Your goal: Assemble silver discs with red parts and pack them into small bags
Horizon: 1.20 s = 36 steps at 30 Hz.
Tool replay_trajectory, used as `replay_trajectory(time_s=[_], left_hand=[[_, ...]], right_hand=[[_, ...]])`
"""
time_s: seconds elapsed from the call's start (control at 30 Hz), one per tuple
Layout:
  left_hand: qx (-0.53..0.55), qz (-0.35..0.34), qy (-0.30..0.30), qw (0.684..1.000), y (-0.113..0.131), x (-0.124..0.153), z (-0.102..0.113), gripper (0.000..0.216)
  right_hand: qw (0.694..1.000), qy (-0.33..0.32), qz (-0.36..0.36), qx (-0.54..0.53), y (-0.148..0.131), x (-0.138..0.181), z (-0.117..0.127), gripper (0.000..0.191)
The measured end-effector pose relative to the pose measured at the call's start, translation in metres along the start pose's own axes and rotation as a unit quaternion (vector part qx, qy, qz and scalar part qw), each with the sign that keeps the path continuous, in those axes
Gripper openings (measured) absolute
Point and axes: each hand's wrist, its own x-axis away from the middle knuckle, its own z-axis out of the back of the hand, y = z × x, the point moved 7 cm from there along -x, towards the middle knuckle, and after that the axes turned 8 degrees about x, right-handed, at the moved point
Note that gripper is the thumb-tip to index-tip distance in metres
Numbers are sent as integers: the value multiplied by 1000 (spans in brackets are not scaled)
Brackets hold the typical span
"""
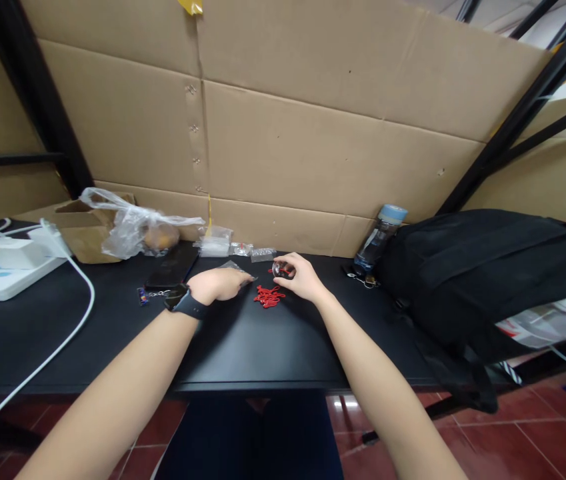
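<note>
My left hand (220, 283), with a black watch on its wrist, rests knuckles-up on the black table (243, 340) with its fingers closed on a small clear plastic bag (235, 267). My right hand (300, 275) pinches a small clear round piece (279, 269) with red in it. Between the two hands lies a little heap of small red parts (268, 297).
Small clear packets (214, 241) lie by the cardboard wall. A crumpled plastic bag (133, 230), a cardboard box (83, 230), a phone (173, 268) and a key ring (143, 295) sit left. A white power strip (10, 263) with its cable lies far left. A bottle (380, 240) and black backpack (477, 273) stand right.
</note>
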Motion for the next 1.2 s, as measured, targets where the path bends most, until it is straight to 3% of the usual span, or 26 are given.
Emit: replay_trajectory(time_s=[0.13, 0.33, 0.57, 0.93, 1.2], left_hand=[[-13, -8, -17, 1000, 18, -5, -7, 44], [2, -73, -9, 997, 36, -12, -14, 39], [-13, -50, 0, 999, 40, -14, -21, 46], [6, -162, 31, 986, 64, -8, -8, 37], [62, -147, 32, 987, 62, -9, -9, 32]], right_hand=[[1000, 12, 4, 21, 3, -1, 5, 47], [999, 27, -5, 32, 9, 0, 8, 46], [998, 33, -12, 45, 10, -1, 14, 43], [998, 35, -17, 49, 13, -1, 18, 44], [996, -9, -66, 65, 19, 2, 21, 27]])
